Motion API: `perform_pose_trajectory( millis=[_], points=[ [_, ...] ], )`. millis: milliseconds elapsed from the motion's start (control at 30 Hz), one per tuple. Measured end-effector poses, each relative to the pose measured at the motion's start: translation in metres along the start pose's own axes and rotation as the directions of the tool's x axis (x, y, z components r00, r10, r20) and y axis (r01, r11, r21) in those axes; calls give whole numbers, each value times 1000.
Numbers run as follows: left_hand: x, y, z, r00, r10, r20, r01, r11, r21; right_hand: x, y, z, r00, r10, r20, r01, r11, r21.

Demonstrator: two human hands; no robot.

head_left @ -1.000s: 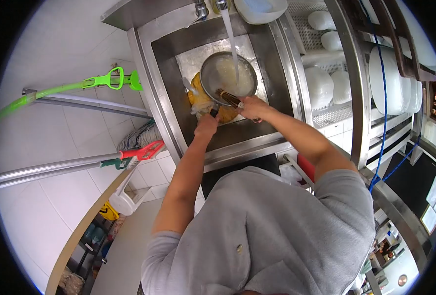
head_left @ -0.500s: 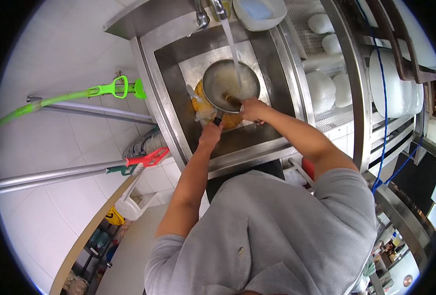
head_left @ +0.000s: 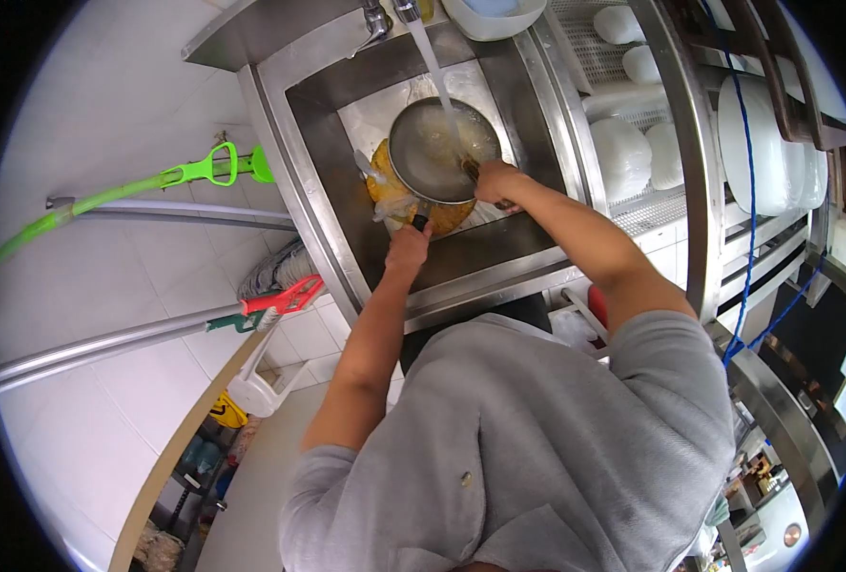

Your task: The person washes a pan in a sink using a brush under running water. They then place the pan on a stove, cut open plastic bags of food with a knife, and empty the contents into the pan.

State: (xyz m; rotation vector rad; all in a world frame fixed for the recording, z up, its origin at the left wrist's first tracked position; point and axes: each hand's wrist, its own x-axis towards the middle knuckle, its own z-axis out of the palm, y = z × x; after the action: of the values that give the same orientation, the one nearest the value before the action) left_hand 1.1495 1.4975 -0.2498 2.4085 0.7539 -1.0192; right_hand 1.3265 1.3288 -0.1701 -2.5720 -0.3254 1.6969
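Observation:
A round metal pan (head_left: 428,157) with cloudy water in it is in the steel sink (head_left: 480,257). My left hand (head_left: 408,248) is closed round its black handle (head_left: 421,221). Running water (head_left: 433,67) falls from the faucet (head_left: 406,10) into the pan. My right hand (head_left: 499,185) grips a brown brush-like tool (head_left: 469,167) at the pan's right edge; its far end is hard to make out. Under and left of the pan lies yellow-orange material (head_left: 381,181) with clear plastic (head_left: 394,205).
A white basin (head_left: 490,21) sits at the sink's back right corner. White dishes (head_left: 619,157) stand on the rack at right. Left are a green-handled pole (head_left: 199,170), a red-handled one (head_left: 289,297) and a mop head (head_left: 275,271). Metal posts (head_left: 700,191) rise at right.
My right hand and the tool have moved right and slightly up, toward the pan's right rim. My left hand keeps its hold on the handle. The camera view has shifted slightly.

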Motion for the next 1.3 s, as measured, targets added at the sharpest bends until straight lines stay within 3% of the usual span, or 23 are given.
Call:
perform_pose_trajectory(
  millis=[67,100,267,333,400,467,500,567,667,700,767,833,867,900,1000,1067,1100,1167,1200,1233,1267,1300],
  points=[
    [-5,4,-2,1000,-8,25,8,999,-31,-13,-1,3,978,-116,175,112,993,32],
    [-11,2,0,999,-14,41,16,999,-32,-24,1,3,947,-196,254,164,976,144],
    [-5,4,-8,996,-44,72,49,996,-70,15,8,-19,997,-38,69,35,998,45],
    [7,-4,-3,995,-58,86,66,994,-88,4,6,-23,958,-139,251,156,986,-49],
    [6,-12,13,989,-77,127,93,987,-127,-20,1,-23,940,-161,302,193,978,-79],
    [12,-16,12,996,68,-64,-72,995,-73,-2,14,-31,950,-248,188,274,953,-126],
    [17,-16,10,994,69,-80,-75,994,-76,5,17,-38,950,-257,177,288,939,-186],
    [18,-20,5,998,41,42,-33,983,-178,10,15,-44,959,-215,184,263,916,-304],
    [11,-13,-6,991,4,134,25,977,-213,-7,8,-37,942,-181,281,267,913,-307],
    [8,-9,-11,991,4,131,25,975,-222,-17,5,-34,924,-313,221,343,932,-116],
    [4,-7,-15,986,-40,164,81,965,-251,-4,-1,-33,893,-428,135,422,904,72],
    [6,-8,-17,989,-35,143,70,967,-244,50,-9,-16,962,-271,-43,273,938,215],
    [7,-9,-18,991,-30,128,60,971,-233,61,-8,-4,961,-274,-46,277,936,217],
    [9,-2,-29,993,-29,117,55,971,-232,72,-7,3,963,-209,-172,246,939,240],
    [-5,3,-37,957,-94,273,175,941,-289,86,-3,39,956,-128,-266,218,912,348],
    [7,-5,-28,943,-17,333,155,906,-393,39,1,22,941,-336,34,305,891,336],
    [7,-4,-32,943,-8,332,144,910,-388,16,9,8,944,-329,26,301,890,341],
    [-2,2,-43,871,95,482,253,754,-606,-34,33,-21,944,-243,224,154,923,352],
    [-9,9,-54,873,104,477,240,761,-603,-49,40,-42,961,-169,219,124,971,204],
    [-16,18,-68,802,235,549,386,498,-777,-27,59,-35,987,-140,77,127,980,153],
    [-21,25,-77,731,384,565,536,190,-823,1,74,-21,991,-116,-66,122,987,103],
    [-14,38,-70,777,335,533,593,-102,-799,10,71,-18,990,-114,-78,122,986,113]
  ],
)
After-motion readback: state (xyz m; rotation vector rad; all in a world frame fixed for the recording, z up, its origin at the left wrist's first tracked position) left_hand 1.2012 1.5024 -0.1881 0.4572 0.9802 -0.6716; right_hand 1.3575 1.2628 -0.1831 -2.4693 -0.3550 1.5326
